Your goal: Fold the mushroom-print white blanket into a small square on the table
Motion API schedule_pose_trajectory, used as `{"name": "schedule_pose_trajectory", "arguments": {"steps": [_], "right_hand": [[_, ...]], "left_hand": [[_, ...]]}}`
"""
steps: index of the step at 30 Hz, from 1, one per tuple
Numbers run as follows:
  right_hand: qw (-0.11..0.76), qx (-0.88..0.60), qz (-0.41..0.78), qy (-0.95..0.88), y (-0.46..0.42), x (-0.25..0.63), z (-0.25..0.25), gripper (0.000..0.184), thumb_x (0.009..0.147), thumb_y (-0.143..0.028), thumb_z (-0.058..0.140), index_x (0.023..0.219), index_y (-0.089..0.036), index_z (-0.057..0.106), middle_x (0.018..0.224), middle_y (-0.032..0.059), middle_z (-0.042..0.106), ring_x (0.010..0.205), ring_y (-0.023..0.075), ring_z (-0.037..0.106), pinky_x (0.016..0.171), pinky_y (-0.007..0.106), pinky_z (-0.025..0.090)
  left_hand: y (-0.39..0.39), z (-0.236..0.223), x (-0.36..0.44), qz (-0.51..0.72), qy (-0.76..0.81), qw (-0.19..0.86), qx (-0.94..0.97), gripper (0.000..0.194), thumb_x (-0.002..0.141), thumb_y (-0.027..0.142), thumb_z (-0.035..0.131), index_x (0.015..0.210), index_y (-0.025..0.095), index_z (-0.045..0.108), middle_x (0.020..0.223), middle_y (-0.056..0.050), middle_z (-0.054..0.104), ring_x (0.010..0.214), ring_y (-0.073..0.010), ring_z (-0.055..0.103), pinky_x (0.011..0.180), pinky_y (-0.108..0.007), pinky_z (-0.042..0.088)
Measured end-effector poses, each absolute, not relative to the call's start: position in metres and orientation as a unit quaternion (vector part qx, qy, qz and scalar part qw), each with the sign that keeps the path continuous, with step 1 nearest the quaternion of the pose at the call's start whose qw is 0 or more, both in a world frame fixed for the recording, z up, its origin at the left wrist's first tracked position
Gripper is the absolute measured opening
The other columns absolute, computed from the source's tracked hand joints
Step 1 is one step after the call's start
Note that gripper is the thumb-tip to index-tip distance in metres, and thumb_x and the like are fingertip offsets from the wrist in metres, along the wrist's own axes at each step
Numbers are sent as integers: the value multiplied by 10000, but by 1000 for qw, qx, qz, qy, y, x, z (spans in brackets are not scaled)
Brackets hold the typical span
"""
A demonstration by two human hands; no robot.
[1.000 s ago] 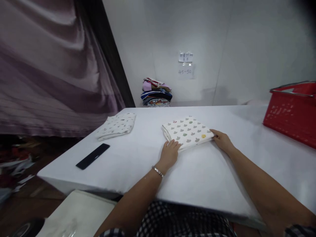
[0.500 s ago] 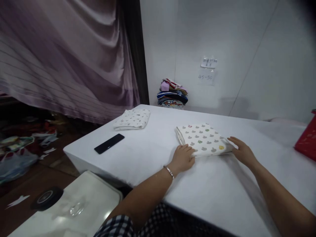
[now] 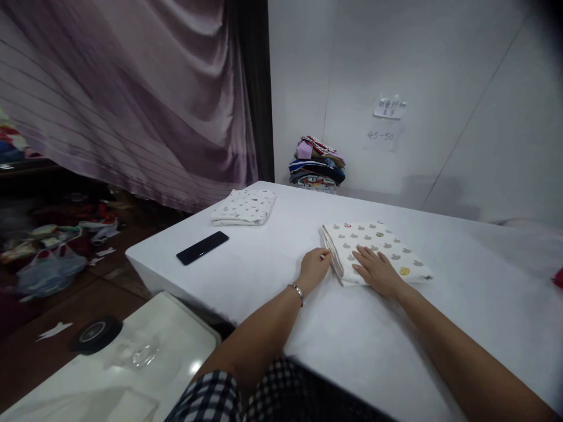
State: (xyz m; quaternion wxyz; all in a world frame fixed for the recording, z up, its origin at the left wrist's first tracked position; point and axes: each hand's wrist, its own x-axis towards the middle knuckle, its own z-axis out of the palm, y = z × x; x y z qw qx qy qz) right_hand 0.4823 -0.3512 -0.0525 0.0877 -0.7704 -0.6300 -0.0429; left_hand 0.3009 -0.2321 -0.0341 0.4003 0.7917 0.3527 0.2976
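Note:
A folded white cloth [image 3: 367,234] printed with grey mushroom-like shapes and a few coloured ones lies on the white table [image 3: 272,269]. My left hand [image 3: 314,268], with a bracelet at the wrist, is at its left folded edge, fingers curled in a pinch on that edge. Flat on top of the cloth rests my right hand [image 3: 379,272], fingers stretched out and spread. Farther back on the left is another folded white cloth [image 3: 245,207] with small dark prints, apart from both hands.
A black phone [image 3: 202,247] lies near the table's left edge. Folded fabrics [image 3: 316,166] are stacked by the wall at the back. Below on the left stands a white surface [image 3: 171,334] with a dark round object [image 3: 97,334]. A purple curtain [image 3: 176,105] hangs on the left.
My right hand has left the cloth's right edge and now lies flat on its top. My left hand has shifted from the front edge to the left edge. The view has turned slightly left.

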Motion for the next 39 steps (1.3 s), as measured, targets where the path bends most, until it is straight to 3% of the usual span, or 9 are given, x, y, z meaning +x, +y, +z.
{"name": "schedule_pose_trajectory", "arguments": {"steps": [5, 9, 15, 24, 34, 39], "right_hand": [[93, -767, -54, -633, -354, 482, -51, 520, 946, -474, 258, 1388, -246, 412, 1487, 75, 306, 1373, 246, 247, 1080, 524, 221], [99, -766, -63, -632, -354, 481, -50, 507, 951, -465, 259, 1379, -249, 426, 1481, 73, 321, 1369, 245, 256, 1080, 519, 225], [96, -764, -65, -635, -354, 480, -50, 507, 954, -457, 264, 1378, -233, 426, 1482, 69, 317, 1370, 242, 255, 1082, 511, 225], [120, -755, -76, -640, -354, 482, -53, 485, 952, -456, 266, 1361, -269, 448, 1467, 64, 352, 1356, 258, 285, 1068, 524, 237], [135, -756, -60, -638, -354, 479, -49, 476, 948, -449, 272, 1342, -268, 469, 1462, 56, 361, 1355, 246, 291, 1075, 513, 232], [158, -753, -52, -637, -355, 479, -49, 463, 948, -443, 293, 1322, -258, 493, 1454, 61, 374, 1353, 253, 293, 1076, 519, 223]], "left_hand": [[-203, -31, 316, 231, 415, 452, 755, 158, 760, 267, 558, 734, 174, 683, 696, -28, 683, 612, -143, 608, 611, -247, 454], [-192, -36, 329, 193, 441, 490, 727, 114, 717, 244, 600, 679, 160, 667, 651, -30, 663, 519, -123, 576, 559, -240, 450], [-191, -45, 336, 198, 439, 517, 708, 306, 773, 423, 574, 639, 154, 634, 666, -37, 650, 516, -105, 528, 521, -219, 418], [-197, -46, 346, 211, 415, 534, 706, 412, 625, 542, 695, 554, 153, 579, 551, 1, 558, 554, -120, 487, 498, -231, 339], [-204, -46, 345, 242, 417, 527, 700, 247, 665, 346, 654, 545, 165, 537, 514, 37, 491, 518, -98, 448, 489, -224, 325], [-208, -43, 343, 248, 416, 489, 726, 205, 704, 328, 614, 590, 174, 543, 556, 33, 520, 552, -106, 475, 519, -223, 345]]}}
